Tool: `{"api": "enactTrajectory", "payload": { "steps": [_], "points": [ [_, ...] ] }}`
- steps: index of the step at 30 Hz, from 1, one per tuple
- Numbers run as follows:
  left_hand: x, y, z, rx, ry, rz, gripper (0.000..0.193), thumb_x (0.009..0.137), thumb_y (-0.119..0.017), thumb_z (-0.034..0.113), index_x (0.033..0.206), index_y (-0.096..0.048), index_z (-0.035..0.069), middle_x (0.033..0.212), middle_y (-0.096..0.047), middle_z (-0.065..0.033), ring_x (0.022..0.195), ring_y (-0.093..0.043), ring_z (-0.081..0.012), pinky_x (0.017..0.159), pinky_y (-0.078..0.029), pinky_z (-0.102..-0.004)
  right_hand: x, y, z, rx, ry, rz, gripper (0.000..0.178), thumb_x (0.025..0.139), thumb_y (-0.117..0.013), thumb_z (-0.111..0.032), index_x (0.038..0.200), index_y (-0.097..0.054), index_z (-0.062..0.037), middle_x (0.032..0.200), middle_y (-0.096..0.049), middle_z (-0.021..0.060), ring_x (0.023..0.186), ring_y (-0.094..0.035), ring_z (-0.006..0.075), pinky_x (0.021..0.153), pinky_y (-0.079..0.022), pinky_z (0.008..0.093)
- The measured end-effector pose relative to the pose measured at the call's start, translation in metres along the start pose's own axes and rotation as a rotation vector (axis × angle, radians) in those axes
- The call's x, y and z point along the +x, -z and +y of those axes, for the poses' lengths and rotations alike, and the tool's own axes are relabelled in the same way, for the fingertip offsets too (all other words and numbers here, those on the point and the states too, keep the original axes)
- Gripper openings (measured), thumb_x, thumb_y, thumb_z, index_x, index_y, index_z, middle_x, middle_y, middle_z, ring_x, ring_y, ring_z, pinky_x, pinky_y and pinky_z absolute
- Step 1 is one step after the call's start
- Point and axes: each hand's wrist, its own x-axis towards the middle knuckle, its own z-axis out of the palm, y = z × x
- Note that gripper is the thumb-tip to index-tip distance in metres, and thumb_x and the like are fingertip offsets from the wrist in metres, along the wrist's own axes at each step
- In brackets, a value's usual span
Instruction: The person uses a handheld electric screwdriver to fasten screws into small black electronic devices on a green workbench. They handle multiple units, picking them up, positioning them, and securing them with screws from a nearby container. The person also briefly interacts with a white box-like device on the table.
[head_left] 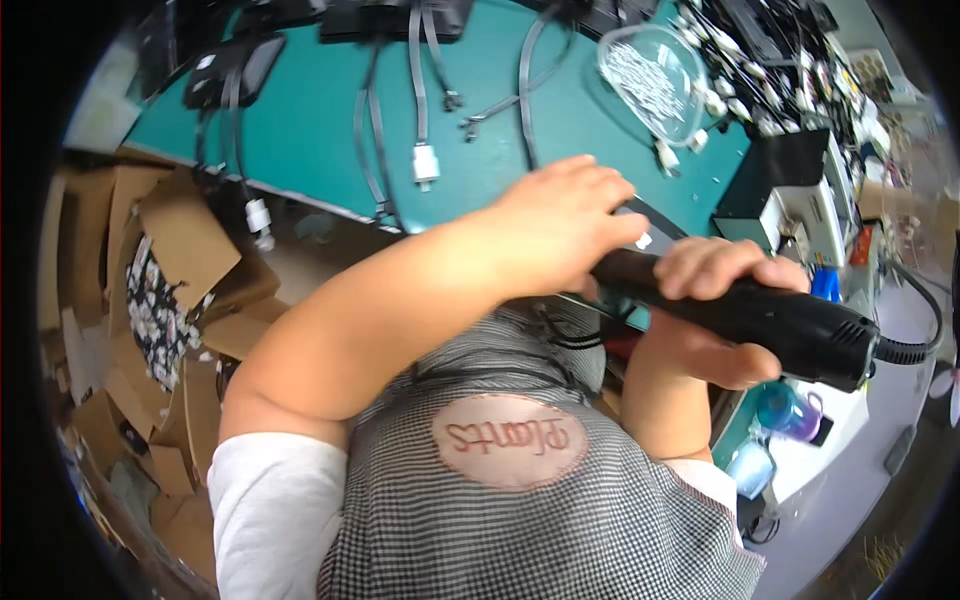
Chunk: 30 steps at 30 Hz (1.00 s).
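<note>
My right hand (715, 300) is wrapped around a black heat gun (785, 325), a thick cylinder with vent slots at its rear and a ribbed cord sleeve. The tool's front end points left, toward my left hand (570, 215). That hand is closed, its fingers curled around a dark flat cable (525, 100) that comes down from the back of the table. Most of the gripped part is hidden under the fingers. A small white piece (643, 240) shows close to the left fingertips.
Several cables with white connectors (425, 165) hang over the green table mat (300, 130). A clear bowl (650, 85) of small white pieces stands at the back right, beside piled cables (760, 80). A black-and-white device (790, 200) sits right. Open cardboard boxes (185, 230) are at left.
</note>
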Motion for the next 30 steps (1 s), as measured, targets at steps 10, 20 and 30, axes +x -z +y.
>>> {"api": "enactTrajectory", "payload": {
  "steps": [10, 20, 30],
  "points": [
    [-0.042, 0.006, 0.008, 0.114, -0.179, 0.419, 0.078, 0.058, -0.085, 0.034, 0.128, -0.055, 0.018, 0.122, -0.049, -0.0177, 0.118, -0.047, -0.0375, 0.1, -0.042, -0.0466, 0.041, 0.005, -0.087, 0.343, 0.058, 0.077, 0.063, 0.065, -0.083, -0.04, 0.103, -0.051, -0.0022, 0.074, -0.052, 0.0023, 0.058, -0.051, 0.0132, 0.058, -0.041, 0.0269],
    [-0.42, 0.001, 0.008, 0.721, 1.197, 1.252, 0.076, 0.066, -0.083, 0.032, 0.128, -0.051, 0.004, 0.122, -0.052, -0.0173, 0.115, -0.049, -0.0348, 0.1, -0.041, -0.0421, 0.055, 0.02, -0.086, 0.349, 0.038, 0.109, 0.06, 0.058, -0.083, -0.04, 0.095, -0.052, -0.0047, 0.073, -0.052, 0.0022, 0.058, -0.053, 0.0136, 0.061, -0.042, 0.0269],
    [-0.614, -0.119, 0.023, 0.194, 2.658, 0.612, 0.102, 0.069, -0.065, 0.072, 0.144, -0.041, 0.005, 0.145, -0.037, -0.0278, 0.137, -0.032, -0.0419, 0.114, -0.025, -0.0442, 0.05, 0.029, -0.063, 0.107, 0.063, 0.178, 0.07, 0.075, -0.069, -0.062, 0.109, -0.054, -0.0031, 0.08, -0.05, 0.0048, 0.062, -0.047, 0.0141, 0.059, -0.038, 0.0294]
  ]
}}
